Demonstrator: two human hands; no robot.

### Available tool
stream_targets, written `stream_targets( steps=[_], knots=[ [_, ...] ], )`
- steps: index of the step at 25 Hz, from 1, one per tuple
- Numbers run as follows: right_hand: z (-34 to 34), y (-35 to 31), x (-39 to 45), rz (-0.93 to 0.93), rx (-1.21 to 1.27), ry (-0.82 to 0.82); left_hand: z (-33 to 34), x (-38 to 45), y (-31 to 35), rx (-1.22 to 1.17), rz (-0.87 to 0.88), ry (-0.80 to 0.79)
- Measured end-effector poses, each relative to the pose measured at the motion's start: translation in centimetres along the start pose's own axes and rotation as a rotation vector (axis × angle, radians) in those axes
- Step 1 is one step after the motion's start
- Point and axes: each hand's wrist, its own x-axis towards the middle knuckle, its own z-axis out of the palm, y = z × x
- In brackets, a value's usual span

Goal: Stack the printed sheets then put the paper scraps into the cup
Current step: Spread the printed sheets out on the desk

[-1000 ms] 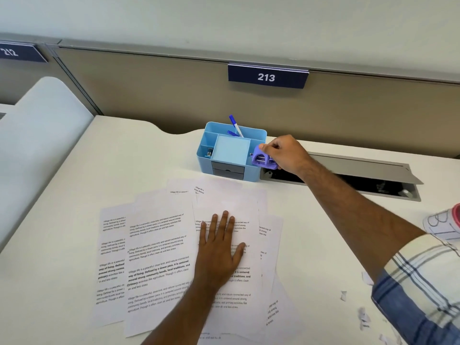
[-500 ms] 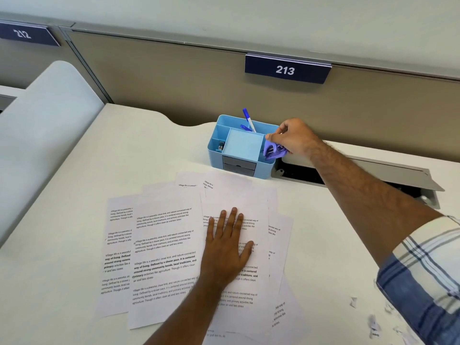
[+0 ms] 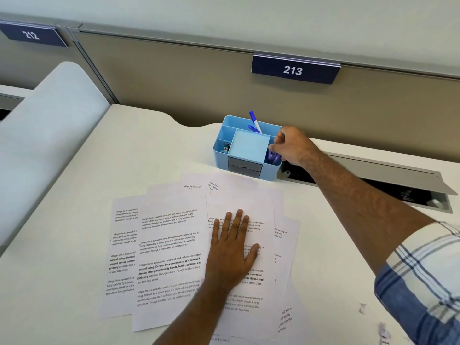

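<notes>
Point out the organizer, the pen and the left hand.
organizer (image 3: 245,168): head view, front wall by the drawers.
pen (image 3: 254,120): head view, blue cap end.
left hand (image 3: 232,250): head view, back of the hand.

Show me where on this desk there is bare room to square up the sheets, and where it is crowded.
Bare desk lies between the curved side panel, the blue organizer and the fanned printed sheets. A narrower strip runs between the sheets and the right forearm. Crowded: under the left hand, around the right hand at the organizer, and the scraps at lower right.
</notes>
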Motion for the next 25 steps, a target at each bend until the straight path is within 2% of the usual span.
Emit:
stream_targets(
  steps=[7, 12, 17, 25],
  knots=[
    [-0.5, 1.6, -4.1, -0.122, 0.053, 0.116, 0.0, 0.1, 0.0, 0.01, 0.003, -0.013],
    [0.8, 4.2, -11.0, -0.138, 0.088, 0.025, -0.3, 0.4, 0.0, 0.014, -0.02, -0.109],
    [2.7, 8.0, -18.8, -0.04, 0.07, -0.051, -3.4, 1.0, 1.1, 0.024, -0.028, -0.234],
    [3.8, 13.1, -28.0, 0.07, 0.192, -0.029, -5.5, -3.4, 1.2, 0.003, -0.018, -0.212]
  ],
)
